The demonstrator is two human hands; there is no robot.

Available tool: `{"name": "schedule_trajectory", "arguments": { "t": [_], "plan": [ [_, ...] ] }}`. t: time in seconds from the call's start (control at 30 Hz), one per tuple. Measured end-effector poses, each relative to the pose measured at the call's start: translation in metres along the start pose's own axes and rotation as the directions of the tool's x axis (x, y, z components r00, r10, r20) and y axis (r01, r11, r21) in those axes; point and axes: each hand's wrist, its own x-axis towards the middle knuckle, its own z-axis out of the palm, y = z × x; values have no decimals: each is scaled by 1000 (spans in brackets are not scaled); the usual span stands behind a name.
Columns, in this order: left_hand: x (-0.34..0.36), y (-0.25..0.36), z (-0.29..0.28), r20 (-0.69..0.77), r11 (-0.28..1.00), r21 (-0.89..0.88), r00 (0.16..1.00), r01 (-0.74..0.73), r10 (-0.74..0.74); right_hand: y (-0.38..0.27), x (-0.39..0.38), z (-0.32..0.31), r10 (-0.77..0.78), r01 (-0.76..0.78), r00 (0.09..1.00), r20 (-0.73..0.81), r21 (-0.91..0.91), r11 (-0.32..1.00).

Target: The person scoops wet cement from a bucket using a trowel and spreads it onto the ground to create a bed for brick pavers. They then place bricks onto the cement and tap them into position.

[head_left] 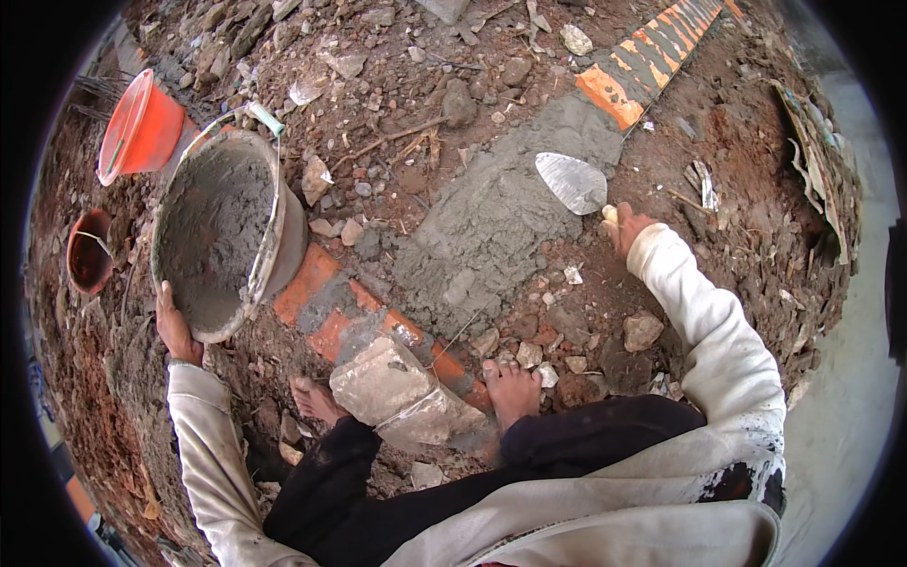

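Note:
My left hand (176, 327) grips the near rim of a mortar bucket (290, 231), which is tipped so that its mouth faces me. Wet grey mortar (219, 222) coats the inside of the bucket. My right hand (624, 229) is closed on the handle of a pointing trowel (573, 183). Its blade lies flat over the right part of a spread mortar bed (496, 217). The bed runs diagonally from the orange bricks (326, 298) near my feet to a brick course (652, 66) at the far right.
A big stone block (406, 392) sits between my bare feet on the bricks, with a string across it. An orange bucket (146, 128) and a small brown pot (90, 250) stand at the left. Rubble and a stick (392, 142) litter the soil. A pale wall (846, 312) borders the right.

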Motion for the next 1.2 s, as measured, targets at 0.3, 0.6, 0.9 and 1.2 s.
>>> {"name": "schedule_trajectory", "arguments": {
  "t": [0.3, 0.6, 0.9, 1.2],
  "plan": [
    [-12, 16, 11, -31, 997, -51, 998, 60, -62, -41, -19, 1, -118, 410, 752, -649, 319, 854],
    [-2, 10, -7, -31, 1000, -23, 1000, -7, 6, -82, -2, 18, -221, 389, 890, -399, 409, 826],
    [-12, 18, 1, -75, 1000, 6, 997, 12, -11, -83, -6, 21, -220, 300, 949, -226, 432, 851],
    [-9, 12, 1, -51, 999, -30, 998, 23, -25, -83, -1, 27, -216, 290, 949, -228, 372, 882]
  ]
}}
